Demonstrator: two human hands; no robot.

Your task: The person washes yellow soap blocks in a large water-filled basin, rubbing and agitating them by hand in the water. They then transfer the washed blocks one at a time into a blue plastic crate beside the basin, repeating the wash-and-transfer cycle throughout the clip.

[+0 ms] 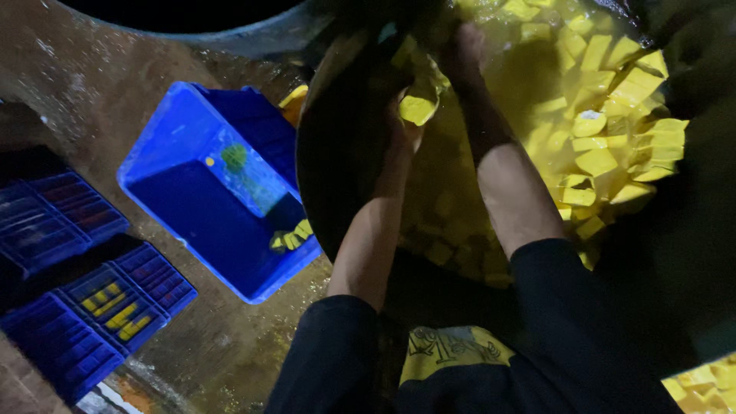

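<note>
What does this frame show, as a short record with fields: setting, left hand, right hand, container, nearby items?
setting: dim wet floor, seen from above
left hand: left hand in the basin, a yellow piece at its fingers
right hand: right hand deeper among the pieces, grip hidden
container: large round basin of yellow liquid with many yellow blocks
nearby items: blue tub beside the basin, a few yellow pieces in its corner; blue slatted crates at left
clothing: dark sleeves
</note>
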